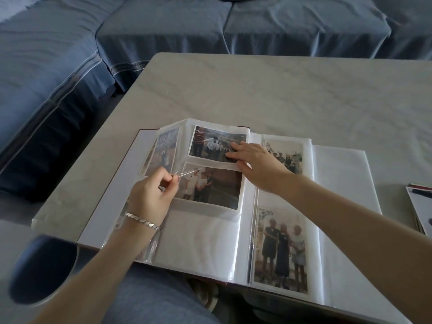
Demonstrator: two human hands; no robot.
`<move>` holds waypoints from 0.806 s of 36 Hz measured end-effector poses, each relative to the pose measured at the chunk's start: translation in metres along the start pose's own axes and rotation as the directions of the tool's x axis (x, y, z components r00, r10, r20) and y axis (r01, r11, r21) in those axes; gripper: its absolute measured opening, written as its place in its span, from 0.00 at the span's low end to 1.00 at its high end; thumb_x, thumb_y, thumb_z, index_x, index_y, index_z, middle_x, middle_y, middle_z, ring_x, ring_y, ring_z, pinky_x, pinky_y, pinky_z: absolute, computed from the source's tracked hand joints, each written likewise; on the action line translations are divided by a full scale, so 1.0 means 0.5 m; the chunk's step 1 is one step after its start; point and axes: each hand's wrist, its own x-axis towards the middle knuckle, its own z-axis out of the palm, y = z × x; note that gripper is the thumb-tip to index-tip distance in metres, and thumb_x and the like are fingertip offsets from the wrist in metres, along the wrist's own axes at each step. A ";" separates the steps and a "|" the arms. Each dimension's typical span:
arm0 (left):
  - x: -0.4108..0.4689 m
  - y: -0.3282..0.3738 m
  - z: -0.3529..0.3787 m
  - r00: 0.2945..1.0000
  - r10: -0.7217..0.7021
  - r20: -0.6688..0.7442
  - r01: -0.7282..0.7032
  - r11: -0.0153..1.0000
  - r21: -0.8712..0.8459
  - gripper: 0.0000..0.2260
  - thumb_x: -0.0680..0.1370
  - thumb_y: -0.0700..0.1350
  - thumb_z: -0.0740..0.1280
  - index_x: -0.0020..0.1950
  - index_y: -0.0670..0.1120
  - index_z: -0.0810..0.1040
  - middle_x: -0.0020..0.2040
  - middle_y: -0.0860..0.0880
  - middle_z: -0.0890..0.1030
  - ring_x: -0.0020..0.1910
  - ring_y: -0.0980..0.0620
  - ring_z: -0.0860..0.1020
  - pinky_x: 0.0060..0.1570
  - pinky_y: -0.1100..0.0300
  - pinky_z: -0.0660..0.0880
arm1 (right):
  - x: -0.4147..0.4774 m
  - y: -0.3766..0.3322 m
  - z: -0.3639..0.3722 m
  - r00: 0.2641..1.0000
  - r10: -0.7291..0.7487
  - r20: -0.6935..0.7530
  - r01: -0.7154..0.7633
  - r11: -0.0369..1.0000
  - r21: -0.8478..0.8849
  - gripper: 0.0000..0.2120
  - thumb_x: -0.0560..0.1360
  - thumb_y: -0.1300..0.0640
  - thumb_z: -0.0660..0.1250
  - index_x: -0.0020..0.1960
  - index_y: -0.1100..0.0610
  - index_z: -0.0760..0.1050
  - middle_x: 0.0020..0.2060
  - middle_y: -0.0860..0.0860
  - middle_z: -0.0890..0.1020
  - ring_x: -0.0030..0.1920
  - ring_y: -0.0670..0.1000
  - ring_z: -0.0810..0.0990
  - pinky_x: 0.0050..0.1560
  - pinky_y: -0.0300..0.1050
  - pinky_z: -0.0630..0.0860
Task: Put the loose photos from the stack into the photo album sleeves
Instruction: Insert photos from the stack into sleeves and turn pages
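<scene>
While my left hand (152, 197) pinches the thin edge of a plastic sleeve (187, 173) between thumb and forefinger and lifts it off the page, my right hand (254, 164) lies with straight fingers flat on the top photo (217, 142). It presses near the lower right corner and grips nothing. That photo sits just ahead of my left hand, a little crooked. I cannot tell whether it is fully inside its pocket.

I judge the job about partway. The album (339, 183) lies open on the bench (280, 90). A second photo (210, 185) is sleeved right beside my left fingertips. Another (163, 150) sits on the half-turned leaf just beyond that hand. Two more (280, 249) fill the page under and past my right forearm. The empty pocket (198, 242) beside my left wrist waits, and so does the blank page out beyond my right arm. The stack (419, 206) of loose photos lies well off to the right of my right hand, at the frame's edge, so there is more to file.

The sleeve film is clear, glossy and flimsy, and it creases where I pull it. The photos are flat rectangles with white borders. The pages are white, edged by a dark red cover. The bench looks like pale stone with grey veining. A silver bracelet (142, 220) of flat links circles my left wrist.
</scene>
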 end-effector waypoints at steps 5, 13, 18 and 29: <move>0.002 0.004 0.006 0.968 -0.244 -0.056 0.227 0.949 -0.219 0.07 0.71 0.34 0.72 0.34 0.37 0.76 0.32 0.44 0.81 0.30 0.50 0.78 0.30 0.69 0.69 | -0.001 0.007 -0.004 1.000 -0.010 0.015 0.009 1.000 0.020 0.18 0.82 0.57 0.52 0.70 0.48 0.67 0.73 0.46 0.62 0.73 0.47 0.55 0.71 0.40 0.47; 0.015 -0.005 0.017 0.873 -0.484 0.064 0.483 0.837 -0.257 0.08 0.70 0.36 0.73 0.36 0.44 0.75 0.31 0.52 0.78 0.31 0.60 0.77 0.31 0.74 0.68 | -0.006 0.009 0.001 1.000 -0.015 -0.021 0.016 0.997 0.071 0.18 0.81 0.57 0.54 0.71 0.50 0.67 0.73 0.46 0.62 0.74 0.47 0.54 0.72 0.43 0.49; 0.023 0.008 0.019 0.884 -0.407 0.230 0.409 0.911 0.041 0.16 0.70 0.34 0.72 0.56 0.41 0.77 0.46 0.44 0.79 0.42 0.47 0.76 0.42 0.61 0.71 | -0.006 0.008 0.015 0.999 -0.015 -0.030 0.016 0.999 0.030 0.19 0.82 0.56 0.53 0.72 0.51 0.64 0.74 0.46 0.58 0.75 0.46 0.51 0.74 0.50 0.52; -0.014 0.076 0.063 0.755 0.011 0.655 -0.116 0.986 0.118 0.25 0.80 0.59 0.49 0.75 0.57 0.47 0.75 0.57 0.43 0.76 0.55 0.44 0.72 0.60 0.40 | -0.065 0.016 0.018 0.994 0.030 -0.104 -0.024 0.998 0.060 0.18 0.80 0.57 0.57 0.69 0.51 0.69 0.73 0.46 0.62 0.73 0.47 0.59 0.73 0.45 0.56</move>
